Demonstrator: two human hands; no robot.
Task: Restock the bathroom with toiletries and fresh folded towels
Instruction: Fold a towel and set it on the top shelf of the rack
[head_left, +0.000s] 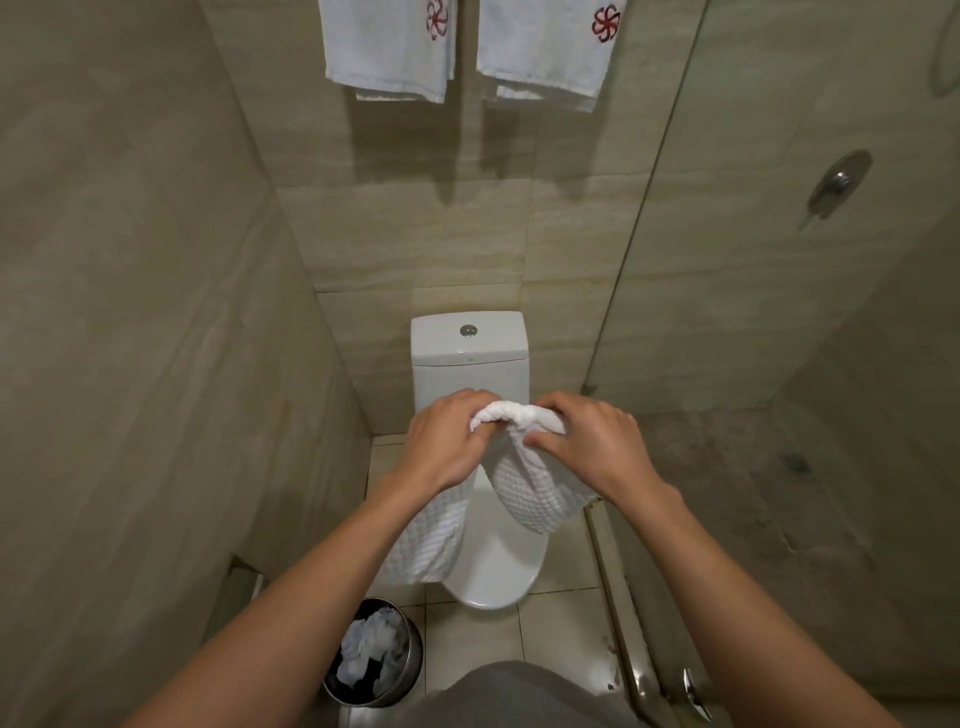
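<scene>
A white waffle-textured towel (540, 493) hangs in the air above the closed toilet (498, 566). My left hand (447, 441) grips its bunched top edge on the left, and my right hand (587, 441) grips the same edge on the right. Both ends of the towel droop down past my wrists, one part under my left forearm. Two white towels with red flower emblems, one on the left (389, 47) and one on the right (545, 49), hang on the tiled wall high above the cistern (467, 358).
A round metal bin (376, 654) with crumpled white paper stands on the floor left of the toilet. A tiled wall closes the left side. A glass shower partition (675, 208) and a raised kerb (618, 597) bound the right; a shower valve (839, 182) is behind the glass.
</scene>
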